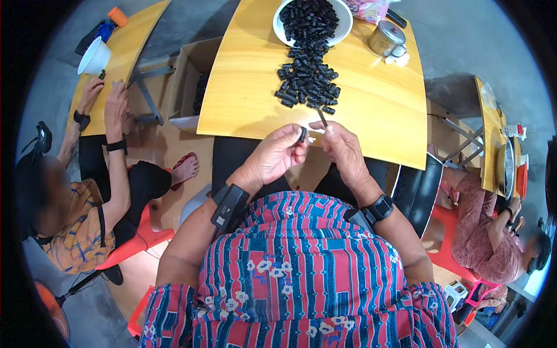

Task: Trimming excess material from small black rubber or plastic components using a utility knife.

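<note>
My left hand pinches a small black cylindrical piece between thumb and fingertips, just off the near edge of the table. Close beside it, my right hand is closed on a thin dark stick-like tool, its tip pointing up toward the table. What kind of tool it is I cannot make out. A small white bit shows between the two hands. Beyond them lies a heap of similar black pieces on the tabletop, spilling from a white bowl full of the same pieces.
A lidded metal cup and a pink plastic packet stand at the table's far right. An open cardboard box sits by its left side. People work at tables on both sides, the left one beside a white bowl.
</note>
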{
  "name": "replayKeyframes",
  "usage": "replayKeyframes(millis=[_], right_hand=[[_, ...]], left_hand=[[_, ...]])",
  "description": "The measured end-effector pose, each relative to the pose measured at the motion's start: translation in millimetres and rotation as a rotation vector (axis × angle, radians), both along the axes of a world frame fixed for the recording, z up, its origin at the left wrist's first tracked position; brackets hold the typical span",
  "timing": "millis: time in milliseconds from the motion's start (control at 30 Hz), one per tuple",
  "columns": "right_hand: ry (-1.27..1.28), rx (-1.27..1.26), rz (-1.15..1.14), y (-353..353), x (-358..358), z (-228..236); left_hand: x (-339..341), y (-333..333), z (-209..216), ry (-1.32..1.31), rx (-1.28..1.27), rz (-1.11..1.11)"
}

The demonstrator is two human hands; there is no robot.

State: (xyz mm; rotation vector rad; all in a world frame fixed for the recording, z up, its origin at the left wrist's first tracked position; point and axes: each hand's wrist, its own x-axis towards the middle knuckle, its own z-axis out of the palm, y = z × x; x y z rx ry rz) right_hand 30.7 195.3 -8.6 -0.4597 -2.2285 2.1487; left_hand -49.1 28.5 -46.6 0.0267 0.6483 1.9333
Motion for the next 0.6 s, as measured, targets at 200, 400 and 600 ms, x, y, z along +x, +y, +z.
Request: replayKeyframes(millis=[200,400,600], right_hand=[[0.132,0.271,0.115,-1,0,1],[0.237,0.581,0.222,-8,-2,13],[0.242,0.816,0.295,-11,0,27]], left_hand=[[-23,-10,10,0.045,0.009,0.008],[2,-5,15,-0.018,0.100,0.068],[15,-6,21,-0.010,0.109,0.129]])
